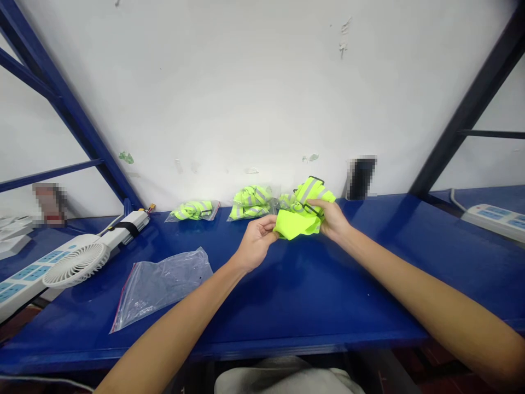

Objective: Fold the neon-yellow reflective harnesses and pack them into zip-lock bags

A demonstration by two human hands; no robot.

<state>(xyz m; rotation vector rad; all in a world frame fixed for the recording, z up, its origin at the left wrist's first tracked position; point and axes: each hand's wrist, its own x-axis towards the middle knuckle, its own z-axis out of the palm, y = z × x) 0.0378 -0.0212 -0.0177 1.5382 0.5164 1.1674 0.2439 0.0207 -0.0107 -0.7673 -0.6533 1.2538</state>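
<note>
Between my hands, above the blue table, is a neon yellow reflective vest [297, 223] with grey stripes and black edging, bunched up. My left hand [257, 241] pinches a loose edge of the fabric on its left side. On the other side my right hand [331, 218] is closed around the gathered bulk. A flat, clear zip bag [164, 282] with a red seal strip lies on the table to the left of my left forearm. Near the wall sit a small bagged vest [192, 209] and a larger bagged vest [251, 202]. Another yellow bundle [286, 201] is partly hidden behind the held vest.
A white fan [76, 265] and a long power strip [45, 268] occupy the table's left side. Another power strip [498, 219] lies at the far right. A dark phone-like object [361, 178], blurred out, leans on the wall. Blue frame posts [77, 109] rise at the left.
</note>
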